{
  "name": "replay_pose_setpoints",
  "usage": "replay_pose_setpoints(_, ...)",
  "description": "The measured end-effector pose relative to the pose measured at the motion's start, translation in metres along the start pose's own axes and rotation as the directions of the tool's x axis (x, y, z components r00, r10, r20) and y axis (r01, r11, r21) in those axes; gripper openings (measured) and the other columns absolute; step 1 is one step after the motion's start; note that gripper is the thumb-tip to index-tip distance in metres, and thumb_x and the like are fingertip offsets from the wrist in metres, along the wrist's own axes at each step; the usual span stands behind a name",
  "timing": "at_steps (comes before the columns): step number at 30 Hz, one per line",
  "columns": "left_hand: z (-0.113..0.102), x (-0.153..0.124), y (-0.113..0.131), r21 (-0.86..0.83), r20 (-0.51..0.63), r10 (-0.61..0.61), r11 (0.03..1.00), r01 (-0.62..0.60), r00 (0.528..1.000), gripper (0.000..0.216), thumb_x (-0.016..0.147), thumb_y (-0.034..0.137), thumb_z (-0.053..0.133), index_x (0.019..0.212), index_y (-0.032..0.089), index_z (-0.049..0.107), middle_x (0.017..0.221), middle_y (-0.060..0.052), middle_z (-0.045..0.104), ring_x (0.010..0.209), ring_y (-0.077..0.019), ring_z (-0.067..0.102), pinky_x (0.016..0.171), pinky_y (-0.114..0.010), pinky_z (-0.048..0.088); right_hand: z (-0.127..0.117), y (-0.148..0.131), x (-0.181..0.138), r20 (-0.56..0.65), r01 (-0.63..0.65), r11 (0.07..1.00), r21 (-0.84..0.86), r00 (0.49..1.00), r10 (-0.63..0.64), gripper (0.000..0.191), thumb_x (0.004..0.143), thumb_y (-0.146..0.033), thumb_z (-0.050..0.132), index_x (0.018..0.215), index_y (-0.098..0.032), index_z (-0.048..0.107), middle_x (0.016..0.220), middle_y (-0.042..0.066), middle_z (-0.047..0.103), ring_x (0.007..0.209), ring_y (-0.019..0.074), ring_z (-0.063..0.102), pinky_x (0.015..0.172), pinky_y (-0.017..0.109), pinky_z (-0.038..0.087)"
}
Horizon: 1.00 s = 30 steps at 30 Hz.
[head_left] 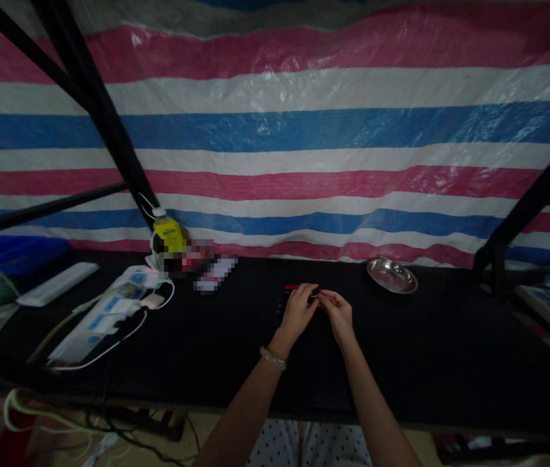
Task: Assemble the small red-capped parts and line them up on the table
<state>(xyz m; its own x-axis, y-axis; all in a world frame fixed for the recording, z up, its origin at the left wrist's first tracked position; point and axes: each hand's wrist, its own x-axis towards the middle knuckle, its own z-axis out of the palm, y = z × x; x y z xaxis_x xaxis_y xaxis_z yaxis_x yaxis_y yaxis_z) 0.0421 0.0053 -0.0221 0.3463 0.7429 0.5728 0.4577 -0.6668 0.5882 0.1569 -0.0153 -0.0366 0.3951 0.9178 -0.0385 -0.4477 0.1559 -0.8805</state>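
Both hands meet over the middle of a black table [401,350]. My left hand [298,310], with a pale bangle on its wrist, has its fingers curled around a small dark object [314,295] that I cannot make out. My right hand [337,312] pinches the same small object from the right side. Just left of the hands lies a small dark set of items with a red strip [290,287] on the tabletop; its details are too dim to tell.
A round metal dish [392,275] sits at the back right. A yellow bottle [168,234], a white power strip [104,314] with cables and a white flat device [57,283] lie at the left. Black frame bars [104,117] cross before a striped tarp.
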Motion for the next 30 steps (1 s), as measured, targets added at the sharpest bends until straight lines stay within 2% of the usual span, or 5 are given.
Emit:
replay_pose_setpoints(6, -0.012, 0.001, 0.016, 0.315, -0.145, -0.151, 0.93, 0.19, 0.978, 0.04, 0.076, 0.036, 0.061, 0.112, 0.021, 0.054, 0.114, -0.008, 0.058, 0.106, -0.0223, 0.052, 0.092, -0.037, 0.035, -0.002, 0.004, 0.004, -0.102, 0.003, 0.99, 0.139, 0.995, 0.012, 0.033, 0.048, -0.027, 0.081, 0.076, -0.016, 0.067, 0.071, 0.003, 0.071, 0.066, 0.0162, 0.067, 0.062, 0.025, 0.053)
replay_pose_setpoints(13, -0.009, 0.001, 0.008, 0.543, -0.279, -0.395, 0.687, 0.483, 0.875, 0.039, 0.084, 0.035, 0.046, 0.116, 0.013, 0.052, 0.113, -0.014, 0.054, 0.101, -0.0288, 0.052, 0.084, -0.043, 0.035, -0.009, 0.016, 0.011, -0.182, 0.054, 0.992, 0.118, 0.983, -0.032, 0.037, 0.048, -0.031, 0.08, 0.078, -0.015, 0.065, 0.074, 0.006, 0.07, 0.072, 0.0219, 0.069, 0.06, 0.028, 0.054)
replay_pose_setpoints(18, -0.006, 0.0, 0.008, 0.58, -0.258, -0.455, 0.632, 0.514, 0.852, 0.037, 0.084, 0.035, 0.044, 0.114, 0.014, 0.053, 0.111, -0.013, 0.054, 0.097, -0.0288, 0.052, 0.082, -0.043, 0.034, -0.002, 0.026, 0.019, -0.181, 0.173, 0.982, -0.073, 0.966, -0.183, 0.033, 0.053, -0.036, 0.074, 0.076, -0.014, 0.064, 0.066, 0.003, 0.066, 0.065, 0.0189, 0.066, 0.062, 0.03, 0.053)
replay_pose_setpoints(23, -0.007, 0.001, 0.01, 0.584, -0.231, -0.482, 0.627, 0.517, 0.845, 0.037, 0.084, 0.034, 0.044, 0.114, 0.014, 0.052, 0.111, -0.014, 0.053, 0.098, -0.028, 0.052, 0.081, -0.041, 0.034, 0.005, 0.032, 0.021, -0.127, 0.235, 0.926, -0.295, 0.951, -0.282, 0.024, 0.067, -0.033, 0.059, 0.081, -0.014, 0.061, 0.076, 0.007, 0.066, 0.069, 0.0196, 0.066, 0.067, 0.033, 0.052)
replay_pose_setpoints(30, -0.007, 0.001, 0.009, 0.564, -0.219, -0.474, 0.651, 0.508, 0.853, 0.034, 0.084, 0.031, 0.045, 0.113, 0.014, 0.052, 0.111, -0.013, 0.054, 0.098, -0.0273, 0.052, 0.082, -0.041, 0.034, 0.014, 0.031, 0.017, -0.119, 0.289, 0.704, -0.649, 0.875, -0.469, 0.019, 0.073, -0.022, 0.046, 0.078, -0.014, 0.062, 0.082, 0.01, 0.062, 0.07, 0.0192, 0.062, 0.071, 0.033, 0.049)
